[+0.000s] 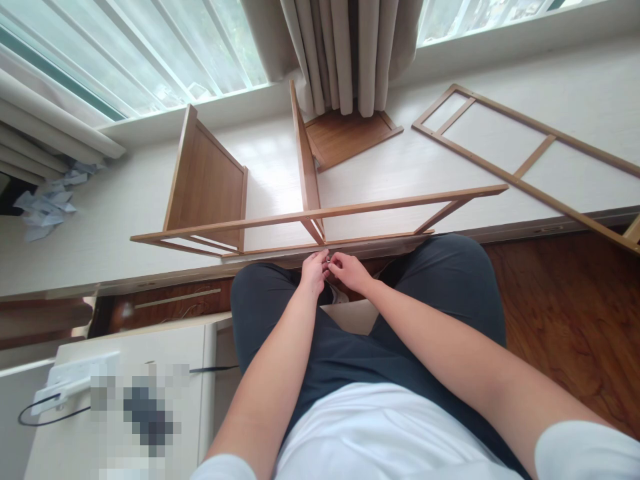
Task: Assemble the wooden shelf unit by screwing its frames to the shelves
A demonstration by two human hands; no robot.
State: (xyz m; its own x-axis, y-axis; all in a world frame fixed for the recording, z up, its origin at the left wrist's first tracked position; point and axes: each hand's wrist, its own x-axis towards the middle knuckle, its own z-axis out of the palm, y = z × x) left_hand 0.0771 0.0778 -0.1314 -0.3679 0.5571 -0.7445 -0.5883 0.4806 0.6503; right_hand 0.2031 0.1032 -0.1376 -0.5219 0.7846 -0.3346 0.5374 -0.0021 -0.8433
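Two bare hands of mine meet just past my knees: my left hand and my right hand have their fingertips closed on one small piece, pale and too small to make out. It sits between them, just off the front edge of the ledge; I cannot tell which way it points.

To my left is a white cabinet, with a power strip and black cable near its left edge. Pixelation covers a dark thing on top, so I cannot read anything on it.

Beyond my hands, a wooden frame stands along the ledge's front edge, its long axis running left to right. Left panel and middle panel stand upright behind it, reaching toward the window. A second frame lies to the right, slanting from the back toward me, its near end over the front edge.

Farther off, a third panel lies under the curtain. Crumpled paper lies at the ledge's left end, windows rise behind, and reddish-brown wooden floor shows at right.
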